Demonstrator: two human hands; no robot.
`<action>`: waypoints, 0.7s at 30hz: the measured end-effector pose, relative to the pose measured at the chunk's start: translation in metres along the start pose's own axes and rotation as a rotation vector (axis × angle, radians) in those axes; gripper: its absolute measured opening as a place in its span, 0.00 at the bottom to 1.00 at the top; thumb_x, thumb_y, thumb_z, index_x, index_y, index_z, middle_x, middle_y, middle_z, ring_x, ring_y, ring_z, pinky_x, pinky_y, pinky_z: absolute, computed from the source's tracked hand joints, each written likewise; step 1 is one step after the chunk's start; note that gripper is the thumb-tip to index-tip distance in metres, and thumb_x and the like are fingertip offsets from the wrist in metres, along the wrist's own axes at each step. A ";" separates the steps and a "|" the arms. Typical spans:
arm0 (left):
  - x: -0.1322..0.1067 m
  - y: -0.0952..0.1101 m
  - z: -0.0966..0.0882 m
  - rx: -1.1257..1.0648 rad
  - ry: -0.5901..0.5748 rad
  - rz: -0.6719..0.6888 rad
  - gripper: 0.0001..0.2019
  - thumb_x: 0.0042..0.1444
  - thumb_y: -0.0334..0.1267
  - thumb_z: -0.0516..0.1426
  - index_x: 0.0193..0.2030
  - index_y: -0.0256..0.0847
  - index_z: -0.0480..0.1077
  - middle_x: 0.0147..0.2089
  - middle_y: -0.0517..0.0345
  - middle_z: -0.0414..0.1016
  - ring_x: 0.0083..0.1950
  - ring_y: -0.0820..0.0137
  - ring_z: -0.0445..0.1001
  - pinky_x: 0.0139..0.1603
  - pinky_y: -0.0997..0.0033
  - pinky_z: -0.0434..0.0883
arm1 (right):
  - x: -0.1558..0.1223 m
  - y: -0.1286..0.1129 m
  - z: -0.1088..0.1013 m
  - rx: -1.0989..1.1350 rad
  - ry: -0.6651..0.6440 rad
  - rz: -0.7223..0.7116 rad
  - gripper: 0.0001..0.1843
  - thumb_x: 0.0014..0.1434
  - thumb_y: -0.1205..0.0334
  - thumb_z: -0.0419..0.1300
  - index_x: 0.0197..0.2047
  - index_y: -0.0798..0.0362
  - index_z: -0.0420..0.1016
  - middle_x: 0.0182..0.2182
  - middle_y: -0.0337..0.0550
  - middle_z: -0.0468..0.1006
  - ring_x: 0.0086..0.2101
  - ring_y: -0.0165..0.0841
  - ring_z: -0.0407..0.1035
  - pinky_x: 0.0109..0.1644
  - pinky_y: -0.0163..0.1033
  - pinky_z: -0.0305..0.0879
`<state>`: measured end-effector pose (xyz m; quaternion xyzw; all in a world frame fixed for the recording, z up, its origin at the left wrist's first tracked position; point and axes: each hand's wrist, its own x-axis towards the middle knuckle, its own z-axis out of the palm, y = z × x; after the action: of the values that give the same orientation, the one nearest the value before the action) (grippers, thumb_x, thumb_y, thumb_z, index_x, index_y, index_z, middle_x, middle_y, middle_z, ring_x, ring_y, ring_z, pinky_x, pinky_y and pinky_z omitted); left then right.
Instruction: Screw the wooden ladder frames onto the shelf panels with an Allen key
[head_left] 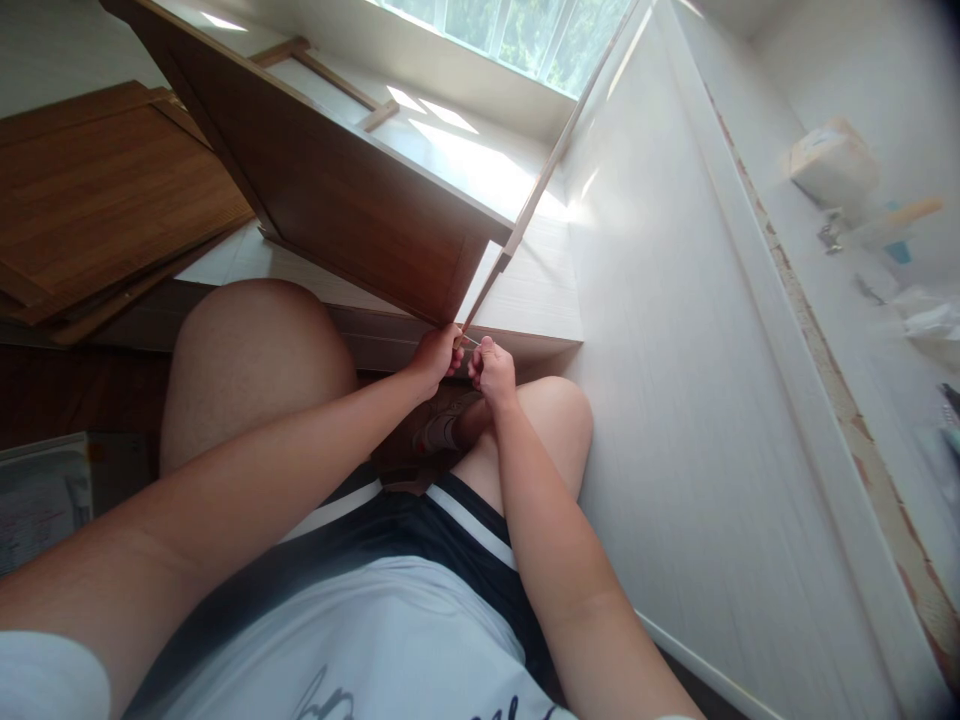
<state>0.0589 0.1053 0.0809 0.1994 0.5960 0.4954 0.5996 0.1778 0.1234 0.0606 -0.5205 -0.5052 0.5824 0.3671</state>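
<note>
Thin strip [551, 160]: the long axis runs from the window [525, 30] at top, down and to the left. Its near end meets the bottom corner of the brown panel [352, 200], just above the near edge of the low white board [536, 305] on the floor. The strip lies along the left edge of the tall white panel [675, 380], which fills the right side.

Position rel. to hands: the strip's near end is at the fingertips and the rest extends up and away from us. Left hand [437, 358] is nearer and touches the strip end and panel corner. Right hand [491, 372] sits just beside it, to the right.

Grip state:
- Left: fingers pinched closed on the strip's near end at the panel corner.
- Right: fingers curled closed, thumb up. A pale sliver [470, 342] shows between the two hands. It is too small to tell whether it is a separate part.

Pose: both forearms reach fwd. and converge between the raised knees, with the wrists roughly level. We are seated on the floor. Approx. a stack of brown boards [97, 200] lies far left, well apart.
</note>
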 end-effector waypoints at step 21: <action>0.001 -0.005 0.000 -0.006 -0.021 0.007 0.14 0.55 0.45 0.51 0.31 0.38 0.71 0.21 0.62 0.66 0.19 0.76 0.62 0.19 0.76 0.59 | 0.003 -0.003 -0.001 0.266 -0.103 0.238 0.27 0.65 0.45 0.50 0.19 0.52 0.59 0.08 0.36 0.62 0.10 0.24 0.50 0.13 0.30 0.43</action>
<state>0.0605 0.1042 0.0764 0.2049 0.5876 0.4969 0.6048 0.1782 0.1271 0.0629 -0.4929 -0.3769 0.7091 0.3348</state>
